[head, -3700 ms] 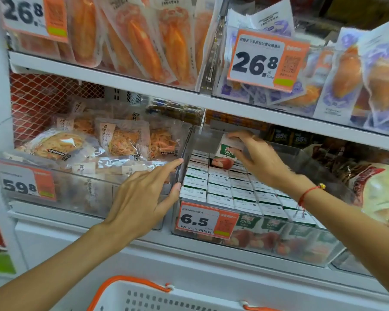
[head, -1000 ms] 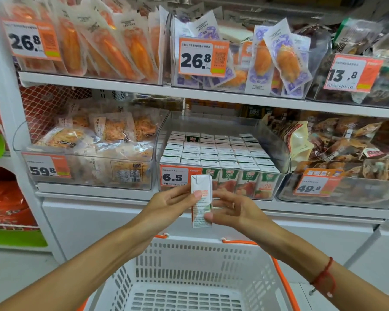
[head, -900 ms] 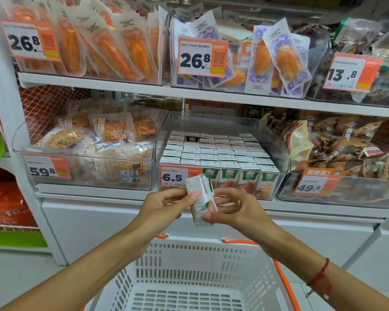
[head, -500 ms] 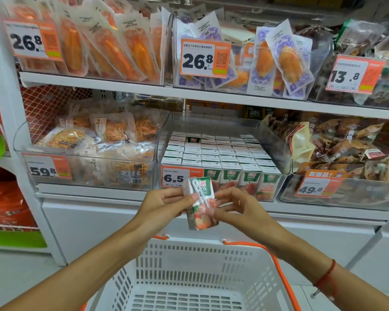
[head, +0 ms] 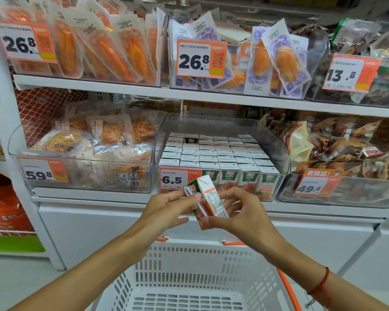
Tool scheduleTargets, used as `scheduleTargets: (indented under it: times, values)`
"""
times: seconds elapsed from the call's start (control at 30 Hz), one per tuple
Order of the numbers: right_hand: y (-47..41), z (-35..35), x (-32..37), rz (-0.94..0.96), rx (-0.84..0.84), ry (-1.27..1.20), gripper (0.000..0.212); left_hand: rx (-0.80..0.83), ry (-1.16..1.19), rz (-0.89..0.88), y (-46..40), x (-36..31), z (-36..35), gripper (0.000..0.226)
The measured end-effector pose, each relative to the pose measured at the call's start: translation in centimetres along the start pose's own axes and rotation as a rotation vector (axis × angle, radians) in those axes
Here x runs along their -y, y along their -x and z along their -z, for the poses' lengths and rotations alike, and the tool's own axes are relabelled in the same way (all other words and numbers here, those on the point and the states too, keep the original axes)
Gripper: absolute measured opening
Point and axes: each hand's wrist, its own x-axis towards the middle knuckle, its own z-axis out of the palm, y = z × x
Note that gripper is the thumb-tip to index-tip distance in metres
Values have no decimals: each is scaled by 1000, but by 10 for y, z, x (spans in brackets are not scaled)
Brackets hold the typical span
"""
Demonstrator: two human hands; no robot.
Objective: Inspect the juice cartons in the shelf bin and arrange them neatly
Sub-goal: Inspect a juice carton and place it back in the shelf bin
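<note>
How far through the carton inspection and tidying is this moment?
Done: the cartons in the clear bin sit in tidy rows. In hand: one juice carton, tilted, gripped by the left hand and right hand in front of the shelf, above the basket. Left: putting it back into the rows.

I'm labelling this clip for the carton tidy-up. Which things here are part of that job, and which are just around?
Part of the job:
- carton, held tilted by both hands: left, right
- juice bin, with rows of cartons

Just around:
- basket below the hands
- noodle packs
- orange pouches
- price tags, such as 6.5
</note>
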Motion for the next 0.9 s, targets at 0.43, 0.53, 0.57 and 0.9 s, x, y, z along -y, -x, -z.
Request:
scheduleTargets:
  times: [0.43,0.53,0.57,0.9]
  values:
    - [-4,17,3,-47,365,-226,44,110,-37,60,0,-6,14,45]
    - [-4,21,4,-81,472,-203,54,150,-48,55,0,-3,13,47]
    - [-4,22,4,-90,476,-191,58,156,-49,55,0,-2,14,48]
    - [-6,26,-1,165,391,-44,51,157,-304,-402,3,0,7,63]
